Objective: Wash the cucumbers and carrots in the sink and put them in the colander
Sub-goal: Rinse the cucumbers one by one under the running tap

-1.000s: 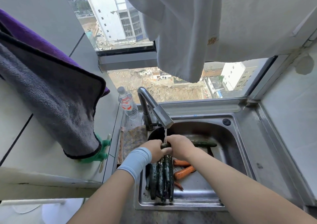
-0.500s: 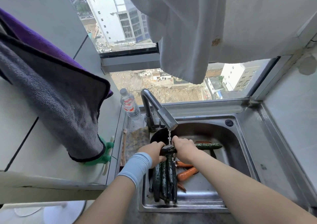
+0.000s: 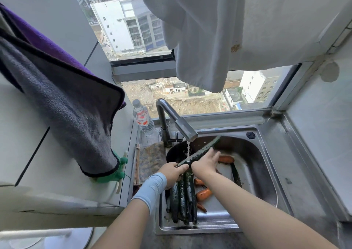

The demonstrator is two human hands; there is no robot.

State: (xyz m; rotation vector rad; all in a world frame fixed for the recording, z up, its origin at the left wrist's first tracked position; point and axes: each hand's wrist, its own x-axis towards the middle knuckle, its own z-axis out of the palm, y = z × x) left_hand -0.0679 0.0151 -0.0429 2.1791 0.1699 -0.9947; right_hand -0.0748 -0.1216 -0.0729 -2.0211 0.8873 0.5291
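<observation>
Over the steel sink [image 3: 266, 134], the left hand [image 3: 172, 172] grips the near end of a dark green cucumber [image 3: 200, 152], its fingers curled around it. The right hand [image 3: 204, 163] lies just beyond, with fingers stretched fairly straight along the cucumber's side and touching it. The cucumber slants up and away to the right, under the thin stream of water from the faucet [image 3: 177, 123] and above a dark, round colander [image 3: 173, 153] at the back left of the sink. A bundle of cucumbers [image 3: 183, 201] lies lengthwise in the near left of the basin, below the wrists, with carrots [image 3: 203, 194] scattered just to its right. One more carrot [image 3: 225, 159] lies farther back. A water bottle [image 3: 142, 118] stands behind the faucet, by the window.
</observation>
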